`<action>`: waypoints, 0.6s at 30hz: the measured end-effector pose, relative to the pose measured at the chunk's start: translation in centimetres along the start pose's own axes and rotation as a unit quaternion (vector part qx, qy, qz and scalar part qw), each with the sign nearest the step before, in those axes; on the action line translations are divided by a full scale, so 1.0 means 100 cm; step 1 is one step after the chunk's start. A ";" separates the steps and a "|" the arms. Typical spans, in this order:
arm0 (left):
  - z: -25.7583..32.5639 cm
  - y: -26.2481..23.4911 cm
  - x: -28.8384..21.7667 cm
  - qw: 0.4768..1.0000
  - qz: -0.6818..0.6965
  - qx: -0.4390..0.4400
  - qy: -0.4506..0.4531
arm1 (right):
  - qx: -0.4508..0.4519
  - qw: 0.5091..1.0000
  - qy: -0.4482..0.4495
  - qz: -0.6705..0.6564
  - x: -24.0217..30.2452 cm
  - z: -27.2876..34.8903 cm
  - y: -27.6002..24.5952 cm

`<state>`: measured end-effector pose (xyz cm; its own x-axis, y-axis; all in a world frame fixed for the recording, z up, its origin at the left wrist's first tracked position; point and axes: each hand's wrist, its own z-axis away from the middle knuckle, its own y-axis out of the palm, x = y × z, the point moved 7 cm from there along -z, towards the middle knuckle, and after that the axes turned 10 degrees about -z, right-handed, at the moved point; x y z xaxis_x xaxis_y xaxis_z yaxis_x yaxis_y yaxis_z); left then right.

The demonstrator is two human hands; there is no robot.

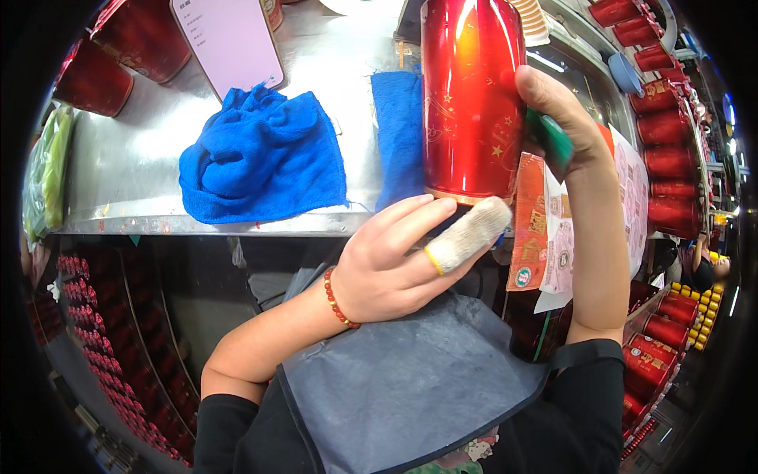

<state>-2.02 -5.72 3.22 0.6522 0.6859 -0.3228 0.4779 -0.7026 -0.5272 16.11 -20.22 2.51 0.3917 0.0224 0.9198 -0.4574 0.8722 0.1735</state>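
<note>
A glossy red metal canister [474, 103] with gold star and line patterns stands tilted up in front of me over the bench edge. My left hand [403, 265] is closed against its lower rim, fingers under and along the bottom edge. One finger wears a whitish fabric finger cover [470, 235] with a yellow edge. On the canister's right side, my right hand [564, 110] has its thumb on the wall and a flat green piece [551, 144] tucked in its fingers, which are partly hidden. A crumpled blue cloth [260, 162] lies left of the canister.
Another blue cloth [399, 130] lies on the metal bench [150, 182] beside the canister. A phone [229, 43] with a lit screen stands behind. Red canisters [150, 39] sit at the far left. Printed orange and white sheets [560, 229] hang at right, with shelves of red canisters [669, 166] beyond.
</note>
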 end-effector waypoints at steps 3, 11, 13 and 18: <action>0.002 -0.008 0.001 0.998 -0.017 0.007 0.062 | 0.016 0.999 -0.019 -0.021 0.003 -0.010 -0.022; 0.007 -0.012 0.004 0.999 -0.034 0.029 0.015 | 0.000 0.999 -0.030 -0.034 0.004 -0.018 -0.009; 0.006 -0.010 0.004 0.999 -0.030 0.032 0.016 | -0.008 0.999 -0.036 0.000 0.012 -0.016 0.000; 0.003 -0.001 0.001 0.998 -0.032 0.047 0.006 | -0.033 0.992 -0.093 0.079 0.036 -0.006 0.032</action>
<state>-2.19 -5.54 3.03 0.6287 0.7268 -0.2767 0.4624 -0.6354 -0.6185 16.55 -17.02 6.18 0.1617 0.0759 0.9839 -0.4463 0.8949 0.0043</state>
